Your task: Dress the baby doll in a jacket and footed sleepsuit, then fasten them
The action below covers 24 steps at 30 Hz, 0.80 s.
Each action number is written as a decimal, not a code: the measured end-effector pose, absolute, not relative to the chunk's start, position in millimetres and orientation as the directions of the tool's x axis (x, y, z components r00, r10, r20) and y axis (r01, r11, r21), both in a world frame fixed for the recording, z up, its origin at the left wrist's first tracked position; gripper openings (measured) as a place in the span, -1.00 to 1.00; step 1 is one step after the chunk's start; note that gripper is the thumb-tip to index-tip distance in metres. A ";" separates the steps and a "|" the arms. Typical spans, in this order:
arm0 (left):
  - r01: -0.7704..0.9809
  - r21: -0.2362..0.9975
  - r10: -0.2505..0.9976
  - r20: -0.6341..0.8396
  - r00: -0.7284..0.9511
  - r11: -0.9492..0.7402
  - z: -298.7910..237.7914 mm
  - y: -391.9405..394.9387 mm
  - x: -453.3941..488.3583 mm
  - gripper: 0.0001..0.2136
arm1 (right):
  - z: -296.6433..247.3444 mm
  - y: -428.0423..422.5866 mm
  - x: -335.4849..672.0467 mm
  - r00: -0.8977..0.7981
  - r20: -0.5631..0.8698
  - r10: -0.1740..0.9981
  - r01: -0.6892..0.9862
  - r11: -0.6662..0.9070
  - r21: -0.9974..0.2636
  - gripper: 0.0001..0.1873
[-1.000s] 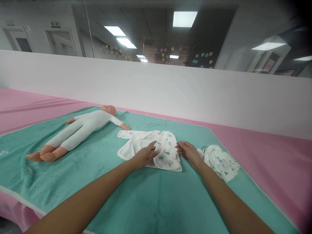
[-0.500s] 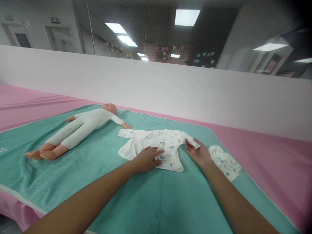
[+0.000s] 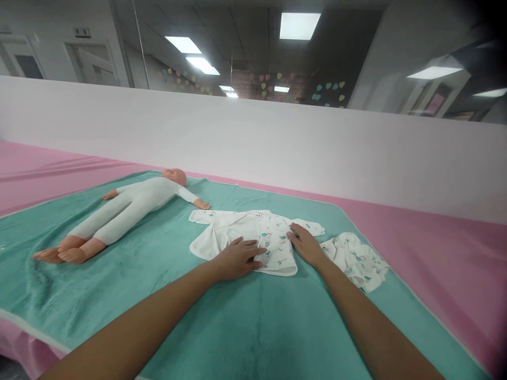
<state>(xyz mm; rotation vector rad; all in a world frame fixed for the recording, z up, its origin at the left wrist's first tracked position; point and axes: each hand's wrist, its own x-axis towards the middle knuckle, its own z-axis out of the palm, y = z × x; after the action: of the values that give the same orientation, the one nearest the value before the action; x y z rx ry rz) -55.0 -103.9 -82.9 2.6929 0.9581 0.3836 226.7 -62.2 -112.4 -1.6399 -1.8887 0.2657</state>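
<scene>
A white baby shirt [image 3: 253, 232] with small teal prints lies spread on the teal blanket [image 3: 245, 316], both sleeves out. My left hand [image 3: 237, 258] rests flat on its lower front, fingers stretched out. My right hand [image 3: 304, 244] lies flat on the shirt's right side below the right sleeve, fingers open. A baby doll [image 3: 130, 206] in a white suit lies on its back to the left, one hand almost touching the shirt's left sleeve. A crumpled printed garment [image 3: 358, 259] sits just right of my right hand.
The teal blanket covers a pink surface [image 3: 435, 243] that runs along a low white partition [image 3: 277, 142]. Glass above the partition shows a room with ceiling lights and heart stickers.
My right hand pulled the shirt's right sleeve out to the side, let it go, and now lies flat on the shirt. My left hand stayed pressed on the front.
</scene>
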 end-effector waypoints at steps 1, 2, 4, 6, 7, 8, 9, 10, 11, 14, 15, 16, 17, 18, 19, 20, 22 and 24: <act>0.580 0.325 0.646 0.154 0.747 -0.747 -82.8 -103.8 -55.1 -0.57 | -113.9 -60.0 229.3 -0.056 0.265 0.963 0.887 0.170 -0.429 -0.47; 0.582 0.325 0.648 0.150 0.747 -0.745 -82.9 -103.6 -55.2 -0.58 | -114.9 -57.5 233.8 -0.036 0.214 0.976 0.929 0.111 -0.352 -0.45; 0.580 0.328 0.646 0.143 0.750 -0.746 -83.4 -103.0 -55.4 -0.58 | -115.3 -52.2 247.2 0.057 0.141 0.988 0.969 -0.021 -0.245 -0.41; 0.575 0.334 0.643 0.142 0.753 -0.747 -84.4 -102.3 -55.4 -0.58 | -114.6 -47.5 262.3 0.144 0.124 0.982 0.976 -0.121 -0.181 -0.38; 0.572 0.337 0.641 0.142 0.754 -0.748 -85.0 -102.0 -55.4 -0.58 | -114.2 -45.5 269.1 0.184 0.131 0.974 0.973 -0.162 -0.163 -0.38; 0.570 0.339 0.640 0.144 0.755 -0.748 -85.6 -101.7 -55.4 -0.58 | -114.0 -43.9 274.7 0.222 0.142 0.965 0.967 -0.199 -0.157 -0.38; 0.568 0.340 0.639 0.147 0.755 -0.749 -86.1 -101.4 -55.4 -0.58 | -114.0 -42.6 279.2 0.258 0.157 0.953 0.958 -0.231 -0.172 -0.41; 0.566 0.341 0.638 0.150 0.755 -0.751 -86.5 -101.2 -55.4 -0.58 | -114.3 -41.5 282.5 0.293 0.173 0.940 0.945 -0.257 -0.203 -0.44; 0.563 0.341 0.635 0.154 0.757 -0.753 -86.8 -101.1 -55.4 -0.58 | -114.8 -40.7 285.1 0.325 0.188 0.927 0.930 -0.276 -0.243 -0.49; 0.561 0.337 0.634 0.165 0.755 -0.756 -87.0 -100.9 -55.5 -0.58 | -115.8 -38.0 291.5 0.394 0.212 0.894 0.886 -0.308 -0.346 -0.64; 0.563 0.335 0.636 0.167 0.754 -0.756 -87.0 -100.9 -55.5 -0.58 | -115.6 -36.9 294.2 0.420 0.219 0.881 0.872 -0.325 -0.367 -0.66; 0.564 0.333 0.637 0.168 0.753 -0.755 -87.0 -100.9 -55.6 -0.57 | -115.1 -35.7 297.4 0.451 0.226 0.863 0.855 -0.346 -0.386 -0.66; 0.565 0.332 0.636 0.166 0.753 -0.755 -87.0 -100.9 -55.6 -0.57 | -114.4 -34.4 300.9 0.487 0.233 0.842 0.834 -0.368 -0.412 -0.64; 0.565 0.331 0.636 0.164 0.754 -0.756 -87.1 -101.0 -55.6 -0.57 | -113.6 -33.2 304.7 0.522 0.239 0.819 0.809 -0.386 -0.443 -0.62; 0.566 0.330 0.636 0.162 0.755 -0.756 -87.2 -101.0 -55.6 -0.57 | -112.9 -32.0 308.3 0.553 0.243 0.797 0.784 -0.397 -0.478 -0.62; 0.566 0.329 0.636 0.162 0.755 -0.756 -87.3 -101.0 -55.6 -0.57 | -112.4 -31.1 311.8 0.575 0.247 0.780 0.760 -0.398 -0.514 -0.62; 0.567 0.325 0.636 0.162 0.754 -0.756 -87.6 -101.0 -55.4 -0.57 | -112.7 -30.1 317.6 0.590 0.256 0.766 0.730 -0.370 -0.574 -0.64; 0.567 0.322 0.635 0.166 0.754 -0.758 -87.8 -100.8 -55.3 -0.57 | -114.8 -30.2 322.1 0.570 0.284 0.771 0.705 -0.281 -0.651 -0.62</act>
<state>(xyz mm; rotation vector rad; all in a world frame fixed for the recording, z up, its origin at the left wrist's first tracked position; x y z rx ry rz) -55.3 -100.8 -87.8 2.7011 0.9428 0.3889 322.1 -30.2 -114.8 -2.0383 -1.1778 0.1104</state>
